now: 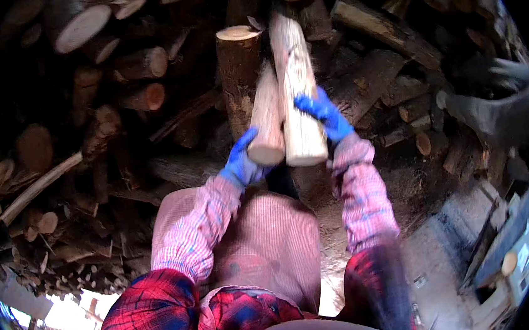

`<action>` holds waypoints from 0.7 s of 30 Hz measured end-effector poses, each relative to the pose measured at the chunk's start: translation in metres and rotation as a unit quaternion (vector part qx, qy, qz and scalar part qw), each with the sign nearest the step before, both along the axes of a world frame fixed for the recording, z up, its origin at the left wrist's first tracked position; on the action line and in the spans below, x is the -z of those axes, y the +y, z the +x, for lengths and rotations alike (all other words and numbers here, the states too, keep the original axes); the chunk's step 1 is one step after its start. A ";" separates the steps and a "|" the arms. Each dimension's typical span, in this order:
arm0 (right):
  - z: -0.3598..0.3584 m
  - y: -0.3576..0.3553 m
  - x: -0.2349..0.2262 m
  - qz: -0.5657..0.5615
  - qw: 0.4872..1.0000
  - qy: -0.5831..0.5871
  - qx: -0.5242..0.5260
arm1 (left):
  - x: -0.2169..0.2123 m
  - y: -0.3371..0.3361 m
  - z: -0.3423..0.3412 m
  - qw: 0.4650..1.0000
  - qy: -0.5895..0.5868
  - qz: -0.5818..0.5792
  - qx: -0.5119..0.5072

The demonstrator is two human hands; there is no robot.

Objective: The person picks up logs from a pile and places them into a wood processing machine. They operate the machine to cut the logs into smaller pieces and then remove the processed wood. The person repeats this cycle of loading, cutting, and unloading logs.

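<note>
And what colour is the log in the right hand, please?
The log is pale cream with darker marks, clearest in the head view.

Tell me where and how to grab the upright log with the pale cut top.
Probably best around the upper bark of the upright log, just below its cut top, coming from the left: it looks stood on end with a round trunk to wrap, and the smaller log in the left hand covers its lower right in this view.

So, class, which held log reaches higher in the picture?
The pale log in the right hand, extending well above the tan log in the left hand.
</note>
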State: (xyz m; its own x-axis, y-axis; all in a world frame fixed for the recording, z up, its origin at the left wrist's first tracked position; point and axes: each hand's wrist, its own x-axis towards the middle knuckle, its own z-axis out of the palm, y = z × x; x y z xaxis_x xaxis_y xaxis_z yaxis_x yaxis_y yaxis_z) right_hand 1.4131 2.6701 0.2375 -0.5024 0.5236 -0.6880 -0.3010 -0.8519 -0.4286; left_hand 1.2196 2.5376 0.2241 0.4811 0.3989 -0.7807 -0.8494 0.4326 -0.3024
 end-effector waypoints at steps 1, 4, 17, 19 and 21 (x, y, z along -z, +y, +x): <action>-0.014 -0.042 -0.054 0.016 0.999 -0.037 0.020 | -0.024 -0.042 -0.012 0.998 0.024 0.041 0.049; -0.010 -0.213 -0.135 -0.031 0.994 -0.063 0.080 | -0.108 -0.148 -0.047 0.996 -0.054 -0.039 0.059; -0.151 -0.767 -0.324 -0.071 0.787 0.093 0.605 | -0.310 -0.414 -0.151 0.758 0.101 0.354 0.539; -0.182 -0.817 -0.352 -0.016 0.769 0.166 0.617 | -0.303 -0.435 -0.166 0.642 0.151 0.499 0.562; -0.202 -0.893 -0.360 0.025 0.735 0.212 0.643 | -0.280 -0.483 -0.171 0.734 0.059 0.361 0.572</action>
